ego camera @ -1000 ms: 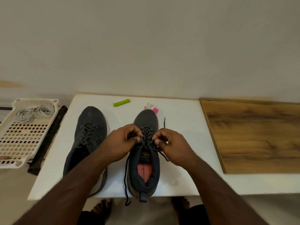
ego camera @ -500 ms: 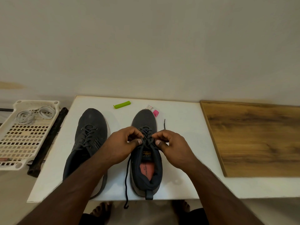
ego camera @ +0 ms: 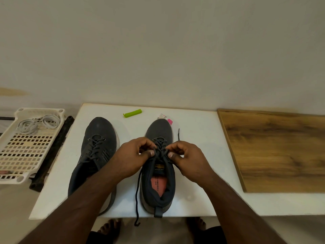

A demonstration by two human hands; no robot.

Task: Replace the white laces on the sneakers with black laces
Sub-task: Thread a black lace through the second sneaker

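Pinching the black lace over the tongue of the right sneaker, left hand and right hand sit close together. Risk: the free end dangling off the table edge could snag, or the grip slips and the crossing loosens. White laces rest in the basket; plain wall behind.

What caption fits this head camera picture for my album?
Both hands, left hand and right hand, pinch the black lace on the right sneaker.
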